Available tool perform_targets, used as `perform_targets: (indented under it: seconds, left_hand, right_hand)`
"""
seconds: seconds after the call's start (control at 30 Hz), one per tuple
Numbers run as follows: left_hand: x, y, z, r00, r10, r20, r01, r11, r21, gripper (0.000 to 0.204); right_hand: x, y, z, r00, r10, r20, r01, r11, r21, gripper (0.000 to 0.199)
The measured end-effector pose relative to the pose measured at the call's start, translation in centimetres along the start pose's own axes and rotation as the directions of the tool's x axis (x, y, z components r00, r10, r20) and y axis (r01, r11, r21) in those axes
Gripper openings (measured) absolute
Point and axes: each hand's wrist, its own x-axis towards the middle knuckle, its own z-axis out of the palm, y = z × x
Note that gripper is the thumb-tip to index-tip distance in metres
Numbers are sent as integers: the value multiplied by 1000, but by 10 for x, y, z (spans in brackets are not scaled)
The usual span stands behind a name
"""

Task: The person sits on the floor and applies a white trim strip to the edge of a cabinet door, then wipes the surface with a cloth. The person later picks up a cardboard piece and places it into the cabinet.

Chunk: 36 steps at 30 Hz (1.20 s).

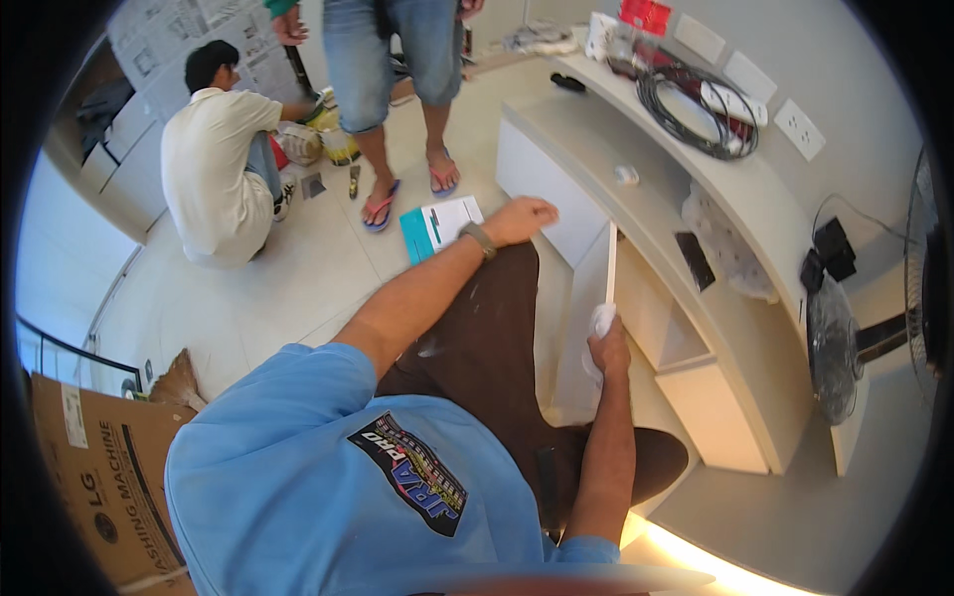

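My right hand point(609, 350) is closed round a bunched white cloth point(602, 320). It presses the cloth against the edge of an open white cabinet door point(610, 263). My left hand point(522, 221), with a watch on the wrist, is held above my bent knee with its fingers curled in. I see nothing in it. The door belongs to a low, curved white cabinet point(735, 368), whose inner compartment shows behind the door. On the cabinet's lower ledge lie a dark phone point(695, 260) and a small white object point(626, 175).
Coiled black cable point(701, 114) lies on the upper shelf. A fan point(919, 278) stands at the right. One person point(214, 169) squats at the far left; another point(393, 70) stands ahead. A teal-and-white box point(437, 226) is on the floor. A large cardboard box point(109, 477) stands at left.
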Motion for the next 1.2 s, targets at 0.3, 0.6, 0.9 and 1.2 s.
perform_targets:
  seconds: [0.3, 0.6, 0.9, 1.2]
  left_hand:
    - [-274, -176, 2, 744, -478, 467, 435, 877, 204, 34]
    - [-376, -173, 23, 53, -979, 198, 729, 173, 662, 34]
    - [-345, -152, 58, -192, -979, 62, 729, -100, 677, 34]
    - [-364, -152, 43, -130, -979, -155, 633, -203, 747, 36]
  right_hand:
    - [15, -9, -17, 999, -41, 28, 41, 999, 23, 83]
    - [105, -40, -38, 992, -114, 59, 109, 990, 85, 80]
    - [113, -38, -42, 980, -193, 39, 184, 968, 172, 79]
    - [119, -29, -57, 955, -250, 161, 227, 962, 149, 81]
